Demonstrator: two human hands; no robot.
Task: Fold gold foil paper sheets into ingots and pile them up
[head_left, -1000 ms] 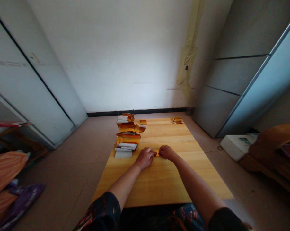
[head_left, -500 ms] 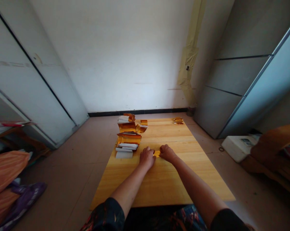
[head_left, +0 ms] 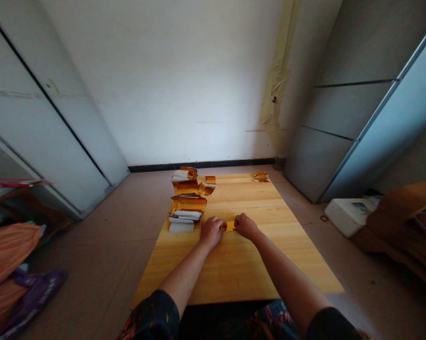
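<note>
A small piece of gold foil paper (head_left: 230, 226) spans the gap between my two hands, low over the wooden table (head_left: 241, 269). My left hand (head_left: 213, 230) pinches its left end, fingers curled. At the right end my right hand (head_left: 246, 225) is closed on it too. Left of my hands lie stacks of gold paper (head_left: 187, 204) with white backs, and white sheets (head_left: 181, 227) nearest me. Folded gold pieces (head_left: 261, 177) rest at the table's far right corner. The fingertips are partly hidden behind the hands.
More gold paper (head_left: 185, 187) lies at the far left of the table. A grey cabinet (head_left: 326, 141) stands at right, near a white box (head_left: 350, 215) and a wooden chair (head_left: 404, 222). Orange and purple bags (head_left: 25, 293) sit on the floor at left.
My left hand has shifted slightly left and turned, and more of the gold paper shows between the hands. My right hand has barely moved.
</note>
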